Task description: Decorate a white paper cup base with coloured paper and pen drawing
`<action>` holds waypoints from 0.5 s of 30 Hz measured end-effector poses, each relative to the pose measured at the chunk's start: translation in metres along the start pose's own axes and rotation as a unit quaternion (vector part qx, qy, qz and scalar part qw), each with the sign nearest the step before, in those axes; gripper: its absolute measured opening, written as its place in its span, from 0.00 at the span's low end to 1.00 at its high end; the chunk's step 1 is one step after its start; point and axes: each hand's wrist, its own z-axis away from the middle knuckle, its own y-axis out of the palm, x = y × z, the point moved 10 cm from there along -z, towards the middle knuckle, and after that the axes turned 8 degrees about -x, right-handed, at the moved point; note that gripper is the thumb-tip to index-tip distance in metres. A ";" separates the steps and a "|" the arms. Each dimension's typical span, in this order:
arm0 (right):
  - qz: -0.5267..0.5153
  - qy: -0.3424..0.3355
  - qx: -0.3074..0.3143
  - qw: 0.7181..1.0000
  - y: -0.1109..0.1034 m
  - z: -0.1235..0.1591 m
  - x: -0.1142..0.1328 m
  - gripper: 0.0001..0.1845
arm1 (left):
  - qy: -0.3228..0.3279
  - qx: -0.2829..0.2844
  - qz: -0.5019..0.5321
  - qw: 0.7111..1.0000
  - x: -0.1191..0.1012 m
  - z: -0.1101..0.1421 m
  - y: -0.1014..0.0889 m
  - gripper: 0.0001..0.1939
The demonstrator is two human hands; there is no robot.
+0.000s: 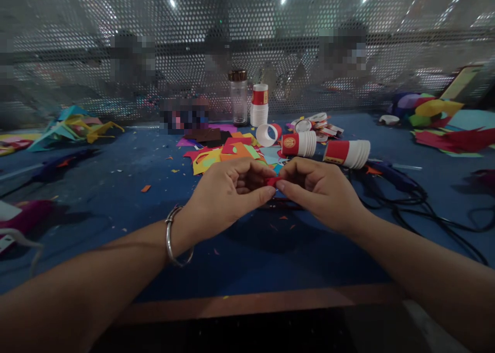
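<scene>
Between my fingertips is a small red piece of paper (273, 181), held above the blue table. My left hand (232, 188), with a silver bangle (169, 234) at the wrist, pinches its left side. At its right side my right hand (315, 188) pinches it too. Part of the piece is hidden by the fingers. Just beyond the hands lies a pile of coloured paper (216, 159) in yellow, orange, red and green. Red and white paper cups (297, 144) lie on their sides behind my right hand.
A clear bottle (238, 100) and a cup stack (259, 105) stand at the back. Glue guns (394, 176) with black cables lie right and left (58, 163). More coloured paper (73, 126) sits at both sides. Scraps dot the table (147, 275). A perforated screen (178, 79) rises behind.
</scene>
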 end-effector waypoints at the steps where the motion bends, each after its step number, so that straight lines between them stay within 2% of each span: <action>1: -0.001 0.002 0.003 1.000 0.001 0.000 0.000 0.06 | 0.002 -0.002 -0.009 1.000 0.000 0.000 0.000 0.10; 4: -0.003 0.003 0.013 1.000 0.002 0.001 0.000 0.06 | 0.013 -0.012 -0.037 0.999 -0.001 0.001 -0.002 0.07; 10: 0.009 -0.010 0.021 1.000 0.005 0.002 0.002 0.06 | 0.007 -0.008 -0.027 1.000 0.002 0.001 -0.001 0.04; 15: 0.056 -0.032 0.036 0.997 0.007 0.002 0.006 0.04 | 0.054 -0.002 -0.151 0.987 -0.007 0.000 -0.001 0.02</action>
